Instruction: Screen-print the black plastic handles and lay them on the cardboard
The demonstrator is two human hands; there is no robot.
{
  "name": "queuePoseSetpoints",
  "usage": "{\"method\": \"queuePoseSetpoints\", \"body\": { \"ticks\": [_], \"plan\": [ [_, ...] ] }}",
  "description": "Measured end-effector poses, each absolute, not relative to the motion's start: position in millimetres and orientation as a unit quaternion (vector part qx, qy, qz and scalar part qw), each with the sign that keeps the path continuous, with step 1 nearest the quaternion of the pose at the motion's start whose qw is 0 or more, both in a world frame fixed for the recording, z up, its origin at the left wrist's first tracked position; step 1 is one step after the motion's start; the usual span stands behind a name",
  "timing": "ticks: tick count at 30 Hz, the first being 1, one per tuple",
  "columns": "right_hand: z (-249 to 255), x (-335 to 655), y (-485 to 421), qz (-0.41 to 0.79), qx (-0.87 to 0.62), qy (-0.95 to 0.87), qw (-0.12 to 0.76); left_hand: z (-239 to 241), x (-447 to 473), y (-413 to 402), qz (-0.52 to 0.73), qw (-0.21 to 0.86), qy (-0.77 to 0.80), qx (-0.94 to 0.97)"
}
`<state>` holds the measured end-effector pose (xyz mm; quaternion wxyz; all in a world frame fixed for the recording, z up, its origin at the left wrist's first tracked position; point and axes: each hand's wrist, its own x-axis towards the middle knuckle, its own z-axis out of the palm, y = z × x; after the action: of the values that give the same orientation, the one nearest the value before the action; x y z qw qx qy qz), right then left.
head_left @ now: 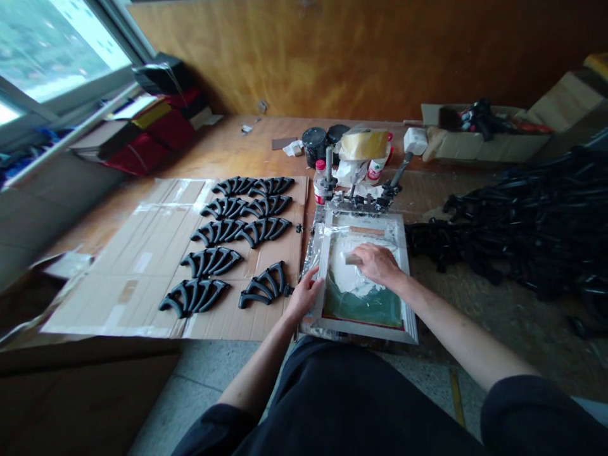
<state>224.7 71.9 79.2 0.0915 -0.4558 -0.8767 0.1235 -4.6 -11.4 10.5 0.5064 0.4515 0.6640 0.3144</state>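
While drawing the squeegee (352, 258) through the white ink (349, 286) on the screen (365, 308) at centre frame, keep the right hand (380, 265) closed over it as now, with even pressure and a steady tilt. Hold the left hand (304, 294) curled around the left rail of the frame (365, 330), pressing down to prevent shifting. Probably best done in one smooth pass, clear of the black parts (223, 259) on the cardboard (142, 253) at left.

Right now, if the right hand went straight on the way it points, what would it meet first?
Probably the left rail of the screen frame, past the white ink; the right hand holds a scraper there.
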Motion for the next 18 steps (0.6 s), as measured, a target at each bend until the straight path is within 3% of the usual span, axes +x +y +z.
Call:
{"method": "queuePoseSetpoints", "body": {
  "ticks": [5, 8, 11, 18],
  "plan": [
    [81, 246, 40, 0.188, -0.305, -0.931, 0.075, 7, -2, -12, 0.324, 0.500, 0.665, 0.450],
    [88, 245, 46, 0.189, -0.344, -0.917, 0.067, 4, -3, -11, 0.326, 0.497, 0.663, 0.455],
    [80, 239, 44, 0.144, -0.399, -0.897, 0.128, 4, -5, -12, 0.328, 0.501, 0.654, 0.462],
    [68, 243, 31, 0.179, -0.370, -0.900, 0.145, 7, -5, -12, 0.332, 0.528, 0.641, 0.446]
  ]
}}
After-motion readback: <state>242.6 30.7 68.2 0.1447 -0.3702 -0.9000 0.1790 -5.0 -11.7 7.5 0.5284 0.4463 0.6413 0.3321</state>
